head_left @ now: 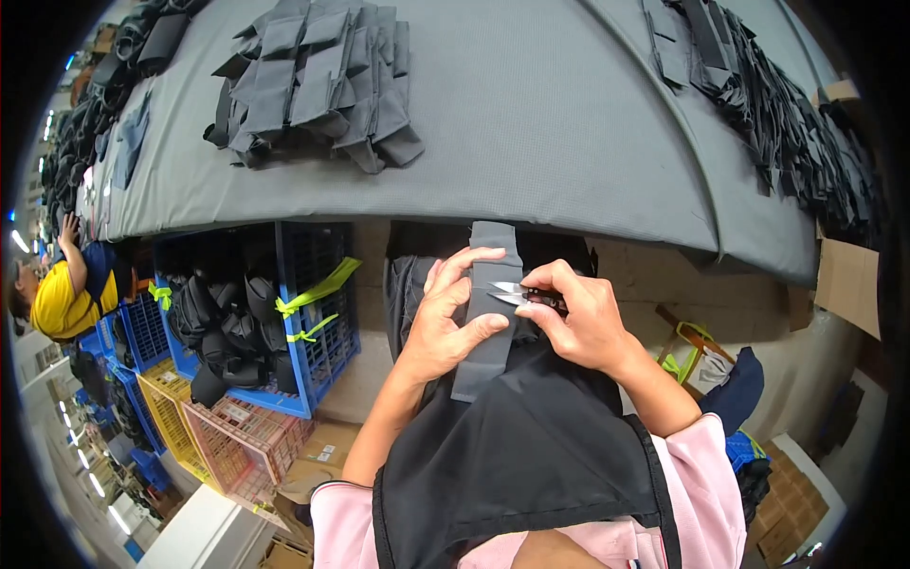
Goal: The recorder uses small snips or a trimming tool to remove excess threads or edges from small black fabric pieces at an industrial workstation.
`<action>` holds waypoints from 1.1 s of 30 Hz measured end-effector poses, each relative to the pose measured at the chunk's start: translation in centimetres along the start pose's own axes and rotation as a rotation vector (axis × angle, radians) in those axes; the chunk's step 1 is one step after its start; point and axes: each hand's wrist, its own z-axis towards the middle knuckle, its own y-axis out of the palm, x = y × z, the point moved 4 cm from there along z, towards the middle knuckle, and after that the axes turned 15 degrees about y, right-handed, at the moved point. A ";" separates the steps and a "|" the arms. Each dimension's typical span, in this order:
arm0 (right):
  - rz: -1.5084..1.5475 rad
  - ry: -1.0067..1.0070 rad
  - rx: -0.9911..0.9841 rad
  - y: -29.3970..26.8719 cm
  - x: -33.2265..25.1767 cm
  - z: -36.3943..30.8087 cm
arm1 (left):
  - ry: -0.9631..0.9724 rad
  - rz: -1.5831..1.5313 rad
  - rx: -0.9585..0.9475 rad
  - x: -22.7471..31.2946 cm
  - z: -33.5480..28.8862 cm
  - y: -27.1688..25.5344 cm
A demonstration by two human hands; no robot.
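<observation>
A long grey fabric strip (491, 327) hangs down from the table edge over my lap. My left hand (450, 308) has its fingers and thumb on the strip, gripping it along its left side. Between the fingers of my right hand (580, 315) is a pair of thread snips (521, 294) with a dark handle. Their two silver blades are apart and lie over the middle of the strip, pointing left. Whether the blades touch a thread is too small to tell. Below the strip a black apron (512, 455) covers my lap.
The table (531, 114) has a grey cloth cover. A pile of grey fabric pieces (322, 81) lies at its far left, another stack (768, 123) at the right. A blue crate (313, 322) of black items stands left below, near a pink crate (251, 446). A co-worker (71, 289) is further left.
</observation>
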 end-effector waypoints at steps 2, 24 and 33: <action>0.005 -0.019 -0.020 0.2 0.0 0.1 | 0.011 0.014 -0.016 0.1 0.0 0.1; 0.099 -0.228 0.033 0.4 -1.6 -2.8 | -0.312 -0.069 0.597 -2.7 1.4 -2.5; -0.041 -0.545 0.080 2.8 -2.1 -2.0 | -0.299 -0.384 0.695 -2.1 2.5 -2.5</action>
